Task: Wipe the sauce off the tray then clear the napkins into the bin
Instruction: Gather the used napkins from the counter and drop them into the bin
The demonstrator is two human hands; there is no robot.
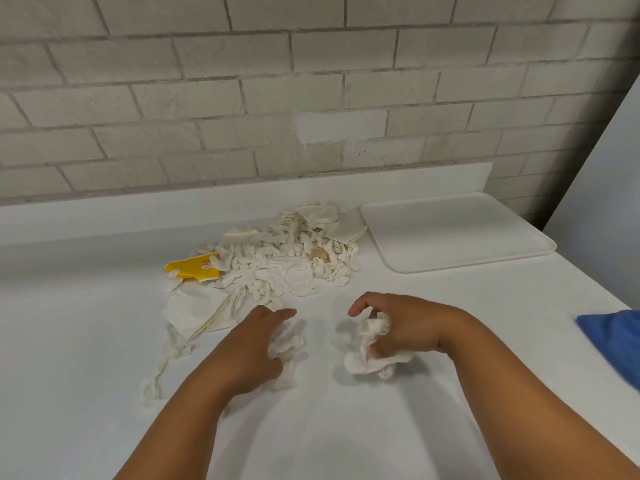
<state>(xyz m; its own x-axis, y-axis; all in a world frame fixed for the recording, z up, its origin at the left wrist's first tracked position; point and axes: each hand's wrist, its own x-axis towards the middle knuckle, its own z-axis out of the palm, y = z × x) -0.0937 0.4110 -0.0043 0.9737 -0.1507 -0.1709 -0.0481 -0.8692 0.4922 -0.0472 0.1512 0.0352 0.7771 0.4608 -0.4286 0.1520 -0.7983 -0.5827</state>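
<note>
A white tray (pixel 453 230) lies at the back right of the white counter (pixel 104 341), and its surface looks clean. A heap of twisted and crumpled white napkins (pixel 294 258) lies left of the tray, one patch stained brownish. My left hand (pixel 256 344) grips a crumpled napkin (pixel 289 344) near the counter's middle. My right hand (pixel 398 323) holds another crumpled napkin (pixel 367 344), fingers curled round it. No bin is in view.
A yellow sauce packet (pixel 192 268) sits at the heap's left edge. A flat folded napkin (pixel 197 310) and a twisted napkin strand (pixel 162 365) lie to the left. Blue cloth (pixel 613 337) shows at the right edge. A brick wall (pixel 242 98) backs the counter.
</note>
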